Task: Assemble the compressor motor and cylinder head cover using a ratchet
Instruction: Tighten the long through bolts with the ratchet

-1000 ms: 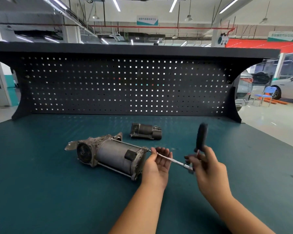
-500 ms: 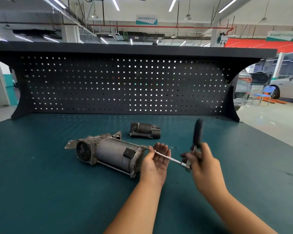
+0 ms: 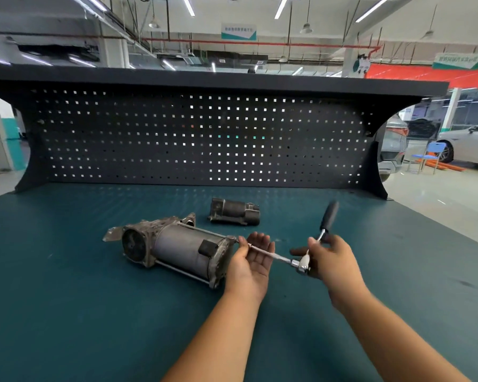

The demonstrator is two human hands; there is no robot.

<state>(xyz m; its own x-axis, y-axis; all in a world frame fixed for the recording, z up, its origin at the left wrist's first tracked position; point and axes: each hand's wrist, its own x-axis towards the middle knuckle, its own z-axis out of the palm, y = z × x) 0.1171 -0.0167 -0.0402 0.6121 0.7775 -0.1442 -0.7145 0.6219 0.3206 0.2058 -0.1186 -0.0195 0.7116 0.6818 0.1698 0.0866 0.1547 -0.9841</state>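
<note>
The grey cast-metal compressor motor with its cylindrical steel housing (image 3: pixel 177 249) lies on its side on the teal bench mat (image 3: pixel 66 299), left of centre. It looks heavy, rigid and unlikely to shift under light torque. A chrome ratchet with a black handle (image 3: pixel 327 219) drives a slim chrome extension bar (image 3: pixel 271 254) into the motor's near end plate.

The left hand (image 3: pixel 250 263) lies wide, fingers straight, cradling the bar. The right hand (image 3: pixel 334 266), blurred, seems wrapped round the ratchet near its head. I'd grip the handle for leverage, since polished chrome slips. 1 smaller dark metal part (image 3: pixel 233 212) sits behind, well apart.
</note>
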